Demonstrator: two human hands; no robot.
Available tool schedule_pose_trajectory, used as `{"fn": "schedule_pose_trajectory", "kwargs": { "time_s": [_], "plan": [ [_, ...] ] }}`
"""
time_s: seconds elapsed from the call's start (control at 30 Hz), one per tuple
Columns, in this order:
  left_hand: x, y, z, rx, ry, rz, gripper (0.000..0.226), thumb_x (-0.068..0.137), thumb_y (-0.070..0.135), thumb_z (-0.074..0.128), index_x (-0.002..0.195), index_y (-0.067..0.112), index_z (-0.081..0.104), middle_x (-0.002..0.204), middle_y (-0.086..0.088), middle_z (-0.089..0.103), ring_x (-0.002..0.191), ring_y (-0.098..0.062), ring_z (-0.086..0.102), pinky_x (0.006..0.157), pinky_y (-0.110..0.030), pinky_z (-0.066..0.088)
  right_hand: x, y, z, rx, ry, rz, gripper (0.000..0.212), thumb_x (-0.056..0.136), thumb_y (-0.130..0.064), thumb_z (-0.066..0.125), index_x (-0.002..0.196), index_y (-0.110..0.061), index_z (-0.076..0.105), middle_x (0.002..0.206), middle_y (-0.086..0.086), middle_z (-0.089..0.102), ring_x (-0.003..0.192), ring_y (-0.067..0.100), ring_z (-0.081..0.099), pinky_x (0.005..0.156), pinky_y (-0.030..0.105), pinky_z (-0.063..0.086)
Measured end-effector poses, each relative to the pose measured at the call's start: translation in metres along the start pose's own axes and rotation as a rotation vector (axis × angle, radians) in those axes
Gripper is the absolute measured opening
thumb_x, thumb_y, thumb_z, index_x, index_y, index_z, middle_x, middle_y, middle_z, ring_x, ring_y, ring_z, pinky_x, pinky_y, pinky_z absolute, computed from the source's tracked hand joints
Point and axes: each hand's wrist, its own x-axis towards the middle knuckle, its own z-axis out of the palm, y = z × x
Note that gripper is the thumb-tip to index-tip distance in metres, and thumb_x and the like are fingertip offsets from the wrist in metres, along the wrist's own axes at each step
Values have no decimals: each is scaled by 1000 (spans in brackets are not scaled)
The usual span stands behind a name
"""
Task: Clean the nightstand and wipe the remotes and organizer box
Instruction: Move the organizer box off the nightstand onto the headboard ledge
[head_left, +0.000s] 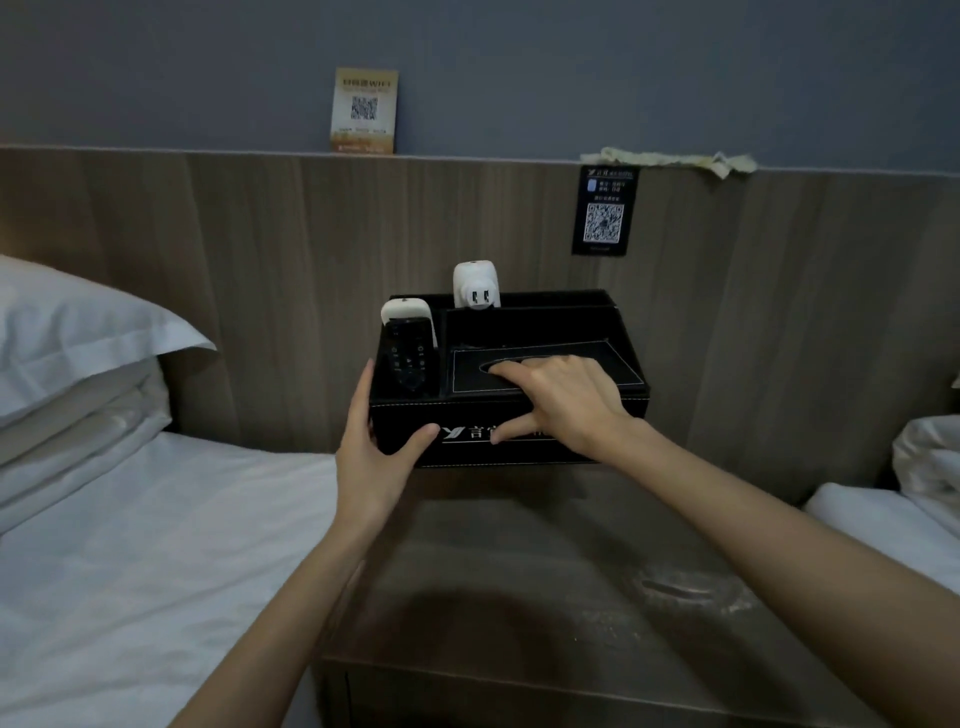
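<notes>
Box (457, 453) sits at the rear of the nightstand (519, 571), against the panel (260, 312). My left hand (371, 457) clasps its left front corner. My right hand (566, 395) hooks fingers into the top slot, thumb on the front. I judge it stiff and light. Keep it level: the upright remotes (410, 358) may tip.

At the back of the nightstand (571, 597), against the wall panel (260, 286), an organizer box (623, 366) with two remotes (410, 353) in its left compartment and a plug (474, 286) behind them, left hand (369, 452) at its left front corner, right hand (566, 395) on top, a bed (156, 545) to the left.
</notes>
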Motion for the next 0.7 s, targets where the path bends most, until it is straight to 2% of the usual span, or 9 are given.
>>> {"fn": "schedule_pose_trajectory", "kwargs": {
  "time_s": [0.1,0.27,0.43,0.5,0.57,0.63,0.7],
  "plan": [
    [21,30,6,-40,6,64,84,79,18,78,148,32,32,140,24,47,128,1,47,110,-36,41,11,15,-36,-14,37,23,90,68,-76,59,144,-32,38,127,-5,62,112,24,61,72,32,44],
    [65,85,19,31,-66,265,82,86,12,70,152,27,22,151,14,34,138,-1,34,116,-35,32,35,42,-92,-36,144,57,93,63,-78,62,141,-31,43,122,-3,66,109,25,63,71,33,45],
    [113,113,34,219,-154,380,122,64,11,88,151,33,6,155,3,19,144,-13,22,116,-47,29,58,69,-133,-16,212,109,91,62,-75,66,138,-31,46,118,0,68,108,26,63,76,36,48],
    [128,119,37,327,-142,449,126,62,11,89,149,37,2,157,-2,8,145,-19,17,115,-48,30,68,79,-144,-19,224,113,89,62,-74,67,138,-31,47,115,0,68,107,26,63,74,35,46],
    [141,123,40,437,-107,544,120,65,7,86,145,42,4,158,-5,-4,143,-29,23,107,-50,41,79,86,-155,-27,223,116,87,63,-72,68,137,-32,48,113,0,68,106,26,62,69,32,41],
    [154,127,41,561,-73,613,109,69,10,84,142,43,10,158,-3,-10,137,-36,33,87,-48,55,89,92,-162,-39,227,117,84,63,-72,69,136,-33,50,110,-2,69,104,24,63,67,30,36],
    [167,132,43,711,-52,660,102,70,17,82,143,44,16,159,0,-13,134,-34,35,74,-42,57,98,98,-165,-44,237,110,80,64,-71,69,133,-35,53,106,-4,69,99,21,64,65,29,35]
  ]
}}
